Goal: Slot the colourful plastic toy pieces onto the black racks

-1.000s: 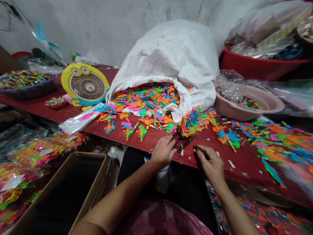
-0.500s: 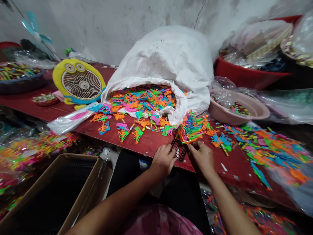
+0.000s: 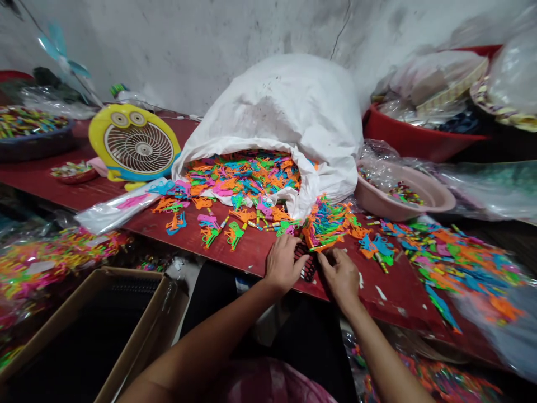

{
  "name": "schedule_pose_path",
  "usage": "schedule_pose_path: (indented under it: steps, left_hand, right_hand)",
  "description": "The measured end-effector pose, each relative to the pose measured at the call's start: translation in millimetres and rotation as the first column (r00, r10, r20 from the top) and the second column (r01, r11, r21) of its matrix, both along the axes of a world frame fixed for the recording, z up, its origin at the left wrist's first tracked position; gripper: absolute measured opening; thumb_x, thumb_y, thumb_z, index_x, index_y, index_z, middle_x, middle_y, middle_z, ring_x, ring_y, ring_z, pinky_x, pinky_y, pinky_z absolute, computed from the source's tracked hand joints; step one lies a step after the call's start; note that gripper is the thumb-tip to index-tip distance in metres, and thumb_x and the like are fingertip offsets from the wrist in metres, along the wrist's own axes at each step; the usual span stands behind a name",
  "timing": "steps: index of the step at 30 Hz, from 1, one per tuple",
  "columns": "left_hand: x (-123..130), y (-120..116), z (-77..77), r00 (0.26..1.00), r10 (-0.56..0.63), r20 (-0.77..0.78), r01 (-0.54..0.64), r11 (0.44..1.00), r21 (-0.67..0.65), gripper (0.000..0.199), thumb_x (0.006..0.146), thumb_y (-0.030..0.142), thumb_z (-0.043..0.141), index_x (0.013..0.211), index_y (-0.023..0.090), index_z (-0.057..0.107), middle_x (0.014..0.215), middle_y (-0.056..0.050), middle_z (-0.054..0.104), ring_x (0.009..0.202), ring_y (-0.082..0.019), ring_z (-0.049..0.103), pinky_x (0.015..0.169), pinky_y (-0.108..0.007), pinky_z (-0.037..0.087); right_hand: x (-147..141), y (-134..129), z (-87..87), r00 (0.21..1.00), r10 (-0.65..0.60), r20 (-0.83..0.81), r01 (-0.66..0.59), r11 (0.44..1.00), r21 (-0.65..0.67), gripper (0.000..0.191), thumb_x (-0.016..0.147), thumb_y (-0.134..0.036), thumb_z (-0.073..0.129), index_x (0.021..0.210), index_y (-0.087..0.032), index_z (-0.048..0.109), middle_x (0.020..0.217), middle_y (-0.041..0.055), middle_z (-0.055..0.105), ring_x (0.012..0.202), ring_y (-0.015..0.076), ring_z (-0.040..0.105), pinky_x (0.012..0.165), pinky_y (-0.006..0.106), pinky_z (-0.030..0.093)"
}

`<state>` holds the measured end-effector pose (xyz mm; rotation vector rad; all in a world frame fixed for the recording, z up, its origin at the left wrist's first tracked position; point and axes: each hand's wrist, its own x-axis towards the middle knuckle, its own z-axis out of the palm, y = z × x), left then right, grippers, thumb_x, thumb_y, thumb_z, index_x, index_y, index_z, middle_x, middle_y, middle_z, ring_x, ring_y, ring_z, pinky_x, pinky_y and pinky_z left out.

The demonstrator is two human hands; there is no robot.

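A black plastic grid [image 3: 309, 270] lies near the table's front edge, between my two hands. My left hand [image 3: 286, 263] grips its left side, fingers along the far left and thumb over the mesh. At its right, my right hand [image 3: 342, 277] has thumb and fingers drawn together; what they hold is hidden. Just beyond the fingertips, a heap of colourful plastic toy guns [image 3: 331, 221] stands partly over the grid's far end. A white sack [image 3: 285, 106] lies behind, its mouth open and full of more toy guns [image 3: 251, 173].
On the red table [image 3: 235, 263] stand a yellow fan [image 3: 142, 146] at left and a pink basin [image 3: 419, 204] at right. More toy guns [image 3: 453, 257] spread at the right. Below left is a cardboard box [image 3: 138, 336] of black parts. A red tub [image 3: 419, 131] sits behind.
My left hand has moved slightly farther up the grid, with its thumb now farther over the mesh. My right hand has shifted slightly toward me and left. The view has tilted a little.
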<state>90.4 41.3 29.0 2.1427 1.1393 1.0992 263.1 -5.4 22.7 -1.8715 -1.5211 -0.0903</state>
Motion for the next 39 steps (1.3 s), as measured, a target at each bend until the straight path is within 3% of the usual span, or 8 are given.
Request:
schedule_pose_path:
  steps: [2,8,14,19,22,29,35,39]
  left_hand:
    - [6,6,2.7,1.0,0.001,0.018,0.0,1.0,-0.027,0.034,0.085,0.027,0.067,0.116,0.022,0.054,0.114,-0.008,0.059,0.11,-0.025,0.055,0.095,-0.039,0.047]
    - [8,14,-0.7,0.959,-0.082,-0.271,0.07,0.996,-0.054,0.026,0.081,0.026,0.07,0.107,0.019,0.065,0.116,-0.01,0.062,0.112,-0.029,0.055,0.094,-0.045,0.047]
    - [-13,42,-4.7,0.923,-0.118,-0.365,0.119,0.993,-0.019,0.027,0.085,0.015,0.059,0.109,0.024,0.069,0.128,-0.006,0.062,0.121,-0.026,0.054,0.102,-0.045,0.042]
    - [-24,57,-9.2,0.911,-0.139,-0.389,0.143,0.99,-0.02,0.025,0.086,0.017,0.061,0.108,0.023,0.07,0.132,-0.005,0.061,0.124,-0.025,0.053,0.104,-0.042,0.041]
    - [-24,53,-13.0,0.924,-0.086,-0.373,0.093,0.996,0.002,0.025,0.087,0.02,0.062,0.111,0.022,0.067,0.129,-0.006,0.062,0.123,-0.024,0.053,0.104,-0.04,0.04]
    - [-27,29,-5.5,0.881,0.158,-0.446,-0.148,0.987,0.057,0.04,0.086,0.044,0.066,0.117,0.019,0.059,0.119,-0.009,0.06,0.115,-0.027,0.05,0.095,-0.04,0.041]
    - [-24,5,-0.5,0.859,0.128,-0.496,-0.115,0.992,0.056,0.033,0.091,0.045,0.056,0.112,0.02,0.061,0.116,-0.009,0.058,0.11,-0.027,0.05,0.091,-0.039,0.041]
    - [-20,-14,-0.4,0.873,0.017,-0.488,-0.009,1.0,0.02,0.029,0.095,0.039,0.049,0.115,0.021,0.061,0.112,-0.008,0.059,0.105,-0.024,0.052,0.089,-0.037,0.042]
  right_hand:
    - [1,0,-0.8,0.999,0.027,-0.019,-0.026,0.999,0.047,0.039,0.091,-0.053,0.049,0.079,-0.019,0.063,0.078,0.0055,0.065,0.069,0.018,0.056,0.065,0.029,0.04]
    - [1,-1,-0.3,0.98,0.116,-0.163,-0.106,0.992,0.066,0.031,0.091,-0.046,0.053,0.083,-0.02,0.066,0.079,0.0043,0.067,0.072,0.0181,0.06,0.067,0.029,0.044]
    - [-11,-6,5.0,0.935,0.338,-0.105,-0.341,0.94,-0.006,0.028,0.093,-0.038,0.05,0.08,-0.021,0.068,0.073,0.0026,0.063,0.068,0.0161,0.058,0.065,0.028,0.042]
    - [-4,-3,-5.9,0.941,0.138,-0.308,-0.123,0.99,0.068,0.023,0.087,-0.037,0.053,0.082,-0.019,0.066,0.077,0.004,0.067,0.07,0.0171,0.06,0.067,0.029,0.045]
    - [1,-1,-10.4,0.921,0.086,-0.38,-0.065,0.996,0.068,0.023,0.085,-0.036,0.053,0.083,-0.018,0.066,0.075,0.0038,0.067,0.069,0.0172,0.059,0.066,0.028,0.044]
    - [-1,-5,-5.0,0.96,0.175,-0.216,-0.162,0.984,0.078,0.022,0.085,-0.033,0.052,0.085,-0.019,0.07,0.081,0.0045,0.066,0.074,0.0177,0.059,0.071,0.03,0.045]
    - [0,-3,-7.3,0.948,0.179,-0.262,-0.173,0.984,0.044,0.025,0.084,-0.04,0.058,0.089,-0.019,0.071,0.085,0.0047,0.068,0.073,0.0172,0.059,0.069,0.029,0.045]
    - [4,-2,-10.7,0.904,0.08,-0.42,-0.07,0.997,0.04,0.028,0.08,-0.044,0.062,0.086,-0.017,0.069,0.078,0.0043,0.068,0.069,0.0169,0.059,0.066,0.028,0.045]
